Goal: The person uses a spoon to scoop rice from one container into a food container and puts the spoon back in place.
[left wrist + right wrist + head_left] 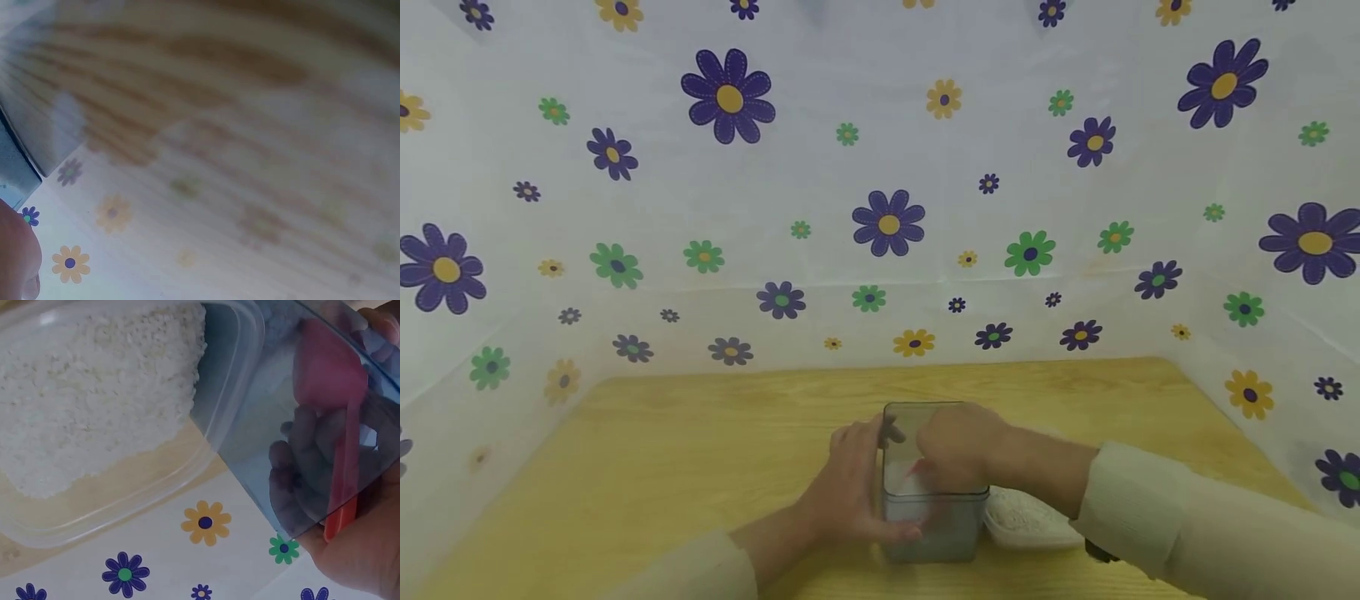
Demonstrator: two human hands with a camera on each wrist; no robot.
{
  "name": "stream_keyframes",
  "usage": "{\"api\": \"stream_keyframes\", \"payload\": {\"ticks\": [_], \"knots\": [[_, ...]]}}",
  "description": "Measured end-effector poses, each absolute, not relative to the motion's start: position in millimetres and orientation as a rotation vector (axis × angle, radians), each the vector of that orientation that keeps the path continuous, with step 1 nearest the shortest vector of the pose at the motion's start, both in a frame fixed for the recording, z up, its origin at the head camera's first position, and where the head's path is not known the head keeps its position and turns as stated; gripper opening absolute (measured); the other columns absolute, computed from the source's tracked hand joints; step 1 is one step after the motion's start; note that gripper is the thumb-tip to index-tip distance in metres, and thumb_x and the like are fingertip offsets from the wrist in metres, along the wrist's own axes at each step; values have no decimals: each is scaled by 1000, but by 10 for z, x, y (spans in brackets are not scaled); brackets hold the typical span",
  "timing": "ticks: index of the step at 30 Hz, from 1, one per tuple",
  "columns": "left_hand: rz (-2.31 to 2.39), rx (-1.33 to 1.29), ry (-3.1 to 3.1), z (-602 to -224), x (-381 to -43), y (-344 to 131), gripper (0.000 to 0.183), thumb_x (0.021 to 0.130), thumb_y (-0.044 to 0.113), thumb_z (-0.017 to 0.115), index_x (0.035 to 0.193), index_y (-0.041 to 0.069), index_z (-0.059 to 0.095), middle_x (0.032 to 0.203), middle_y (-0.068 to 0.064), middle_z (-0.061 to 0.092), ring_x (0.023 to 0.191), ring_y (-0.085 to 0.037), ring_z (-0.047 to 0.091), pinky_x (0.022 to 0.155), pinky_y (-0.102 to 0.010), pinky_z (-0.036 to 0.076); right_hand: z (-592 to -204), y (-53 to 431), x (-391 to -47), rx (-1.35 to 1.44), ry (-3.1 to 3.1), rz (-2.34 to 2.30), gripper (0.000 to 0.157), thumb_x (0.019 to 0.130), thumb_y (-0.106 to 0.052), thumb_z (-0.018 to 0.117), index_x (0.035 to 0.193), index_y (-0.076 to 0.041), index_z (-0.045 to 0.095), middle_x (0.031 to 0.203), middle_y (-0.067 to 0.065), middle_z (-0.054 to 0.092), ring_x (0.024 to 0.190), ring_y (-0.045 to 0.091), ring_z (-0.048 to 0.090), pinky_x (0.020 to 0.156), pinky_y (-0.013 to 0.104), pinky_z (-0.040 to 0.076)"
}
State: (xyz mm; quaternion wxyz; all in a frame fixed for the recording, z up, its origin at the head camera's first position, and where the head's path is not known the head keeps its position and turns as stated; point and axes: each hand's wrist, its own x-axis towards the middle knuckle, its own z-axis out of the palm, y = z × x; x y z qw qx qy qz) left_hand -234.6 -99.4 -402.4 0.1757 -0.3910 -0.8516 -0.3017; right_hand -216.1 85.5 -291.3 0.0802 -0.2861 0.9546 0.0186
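Note:
A tall, see-through grey-blue container [936, 529] stands upright on the table. My left hand [842, 487] holds it from the left, thumb across the front and fingers along the side. In the left wrist view only the thumb [19, 256] and a corner of the container [17, 165] show sharply. My right hand [962, 446] reaches in through the open top and grips a red scoop [344, 462] by its handle. Through the clear wall, the right wrist view shows the scoop's bowl and curled fingers [306, 447]. What lies at the container's bottom is hard to make out.
A shallow clear tub [1037, 543] of white rice [100, 394] sits close against the container's right side, partly under my right forearm. The wooden table [700, 450] is bordered behind and at both sides by a white flowered sheet [820, 167].

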Motion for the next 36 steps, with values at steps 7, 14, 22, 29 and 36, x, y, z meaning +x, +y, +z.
{"api": "stream_keyframes", "payload": {"ticks": [7,14,22,29,36], "knots": [[-836,-1107,-2438,-4030,-2339,-998,109,59,78,63,141,15,28,120,5,50,107,-10,43,92,-41,30,-2969,899,-2074,-783,3048,-112,31,79,-30,64,55,-14,55,80,-2,54,74,14,44,61,25,39],[-850,-1086,-2463,-4022,-2338,-982,108,58,78,64,139,15,30,117,5,53,105,-9,44,94,-43,29,-2988,966,-2013,-768,3194,-113,36,73,-26,60,40,-18,49,113,5,53,108,23,39,94,35,33],[-863,-1103,-2465,-4023,-2333,-1002,108,60,76,65,143,22,21,120,3,52,110,-12,43,94,-44,28,-2950,982,-1954,-647,3193,-219,27,69,-24,61,43,-22,53,131,9,47,126,29,29,83,39,46],[-843,-1089,-2498,-4010,-2328,-1000,108,60,75,66,144,24,19,122,5,50,111,-13,45,94,-44,29,-2959,1008,-1938,-606,3168,-355,22,68,-24,63,46,-25,59,128,5,48,120,26,31,67,26,45],[-848,-1116,-2461,-4007,-2320,-998,110,61,73,67,145,22,18,121,3,50,109,-14,44,93,-43,28,-2963,1054,-1926,-520,3133,-452,20,69,-26,65,50,-27,59,133,4,42,124,25,28,55,25,44]]}}
